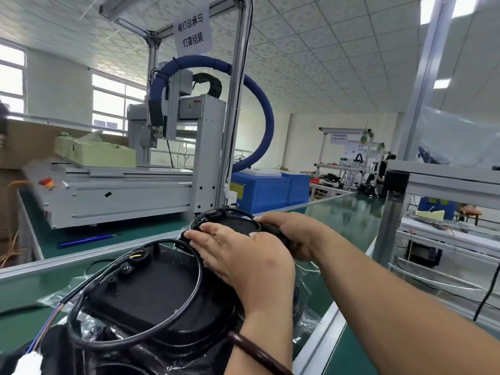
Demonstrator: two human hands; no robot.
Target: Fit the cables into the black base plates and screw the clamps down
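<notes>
My left hand [238, 255] lies nearly flat, fingers straight, pressing wiring [200, 220] onto the near rim of the far base plate [235, 225]. My right hand [286, 234] curls round that plate's right edge, perhaps pinching cable too. The plate sits on the green worktop [338, 209], beyond a nearer base plate [151, 290]. I judge the plates rigid and light, best held by the rim. The cable loop [201, 280] looks springy, so it should be gripped close to its clamp. It crowds my left wrist. A blue pen [86, 240] and gantry machine [130, 190] stand behind.
</notes>
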